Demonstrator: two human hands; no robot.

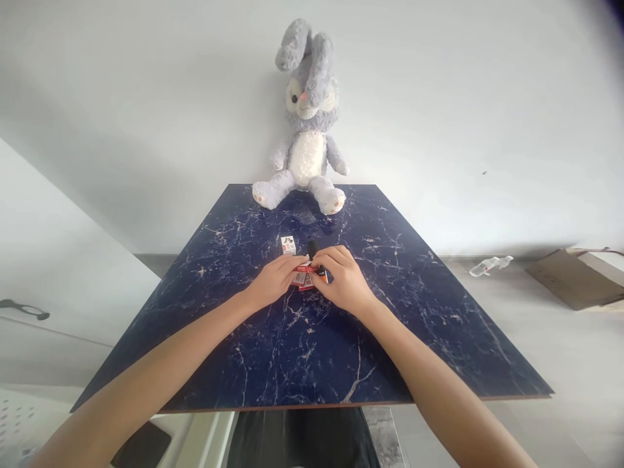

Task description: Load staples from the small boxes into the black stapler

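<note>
My left hand and my right hand meet over the middle of a dark blue marbled tabletop. Both pinch a small red and white box between their fingertips. More small red and white boxes lie under the hands. A black cylinder-like item pokes up by my right fingers; I cannot tell if the hand holds it. Another small white box stands just beyond the hands.
A grey and white plush rabbit sits at the table's far edge against the white wall. On the floor to the right lie a plastic bottle and flat cardboard. White furniture stands on the left.
</note>
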